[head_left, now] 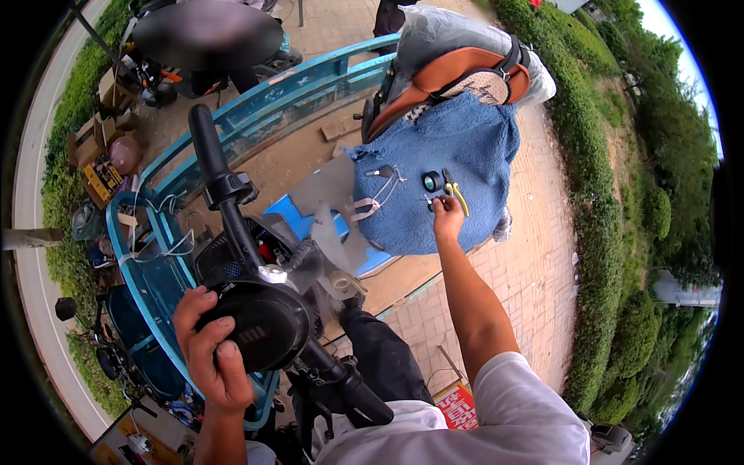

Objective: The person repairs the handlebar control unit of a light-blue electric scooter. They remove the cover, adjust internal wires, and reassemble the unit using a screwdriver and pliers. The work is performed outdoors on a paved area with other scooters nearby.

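Round black housing (271,332) sits against the left fingers (209,336).

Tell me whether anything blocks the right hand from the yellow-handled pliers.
Nothing visible does: the right hand is beside the yellow-handled pliers on the blue cloth, though contact is unclear. The black roll lies left of the pliers, not between.

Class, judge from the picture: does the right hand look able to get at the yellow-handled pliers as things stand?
Probably yes: the right hand is close beside the pliers on the blue fleecy cover, and nothing seems to lie over their outer yellow handle. Whether its grip is empty is unclear.
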`<state>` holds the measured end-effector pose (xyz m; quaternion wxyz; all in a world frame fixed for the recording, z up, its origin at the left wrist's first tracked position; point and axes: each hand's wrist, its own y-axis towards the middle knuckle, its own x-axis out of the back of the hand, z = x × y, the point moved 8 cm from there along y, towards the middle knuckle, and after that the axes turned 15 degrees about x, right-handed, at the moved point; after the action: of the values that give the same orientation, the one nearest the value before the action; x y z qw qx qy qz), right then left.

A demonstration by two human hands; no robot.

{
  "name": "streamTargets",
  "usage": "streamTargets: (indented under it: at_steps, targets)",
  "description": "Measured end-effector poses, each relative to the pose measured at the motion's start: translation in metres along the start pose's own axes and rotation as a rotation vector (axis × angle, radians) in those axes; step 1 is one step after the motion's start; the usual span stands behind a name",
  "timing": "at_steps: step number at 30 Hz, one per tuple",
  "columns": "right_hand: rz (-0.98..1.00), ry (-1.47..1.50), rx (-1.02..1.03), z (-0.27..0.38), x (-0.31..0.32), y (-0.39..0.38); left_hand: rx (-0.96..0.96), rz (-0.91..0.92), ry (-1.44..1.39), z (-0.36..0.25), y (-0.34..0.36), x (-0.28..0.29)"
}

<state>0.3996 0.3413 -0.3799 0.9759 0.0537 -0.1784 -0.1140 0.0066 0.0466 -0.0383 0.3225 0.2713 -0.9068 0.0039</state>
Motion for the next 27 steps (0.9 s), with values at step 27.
streamTargets:
  at_steps: [27]
  targets:
    - [1.004,0.421,0.635,0.520,-0.073,-0.155,0.585,-0.063,-0.754,0.040,-0.020,-0.026]
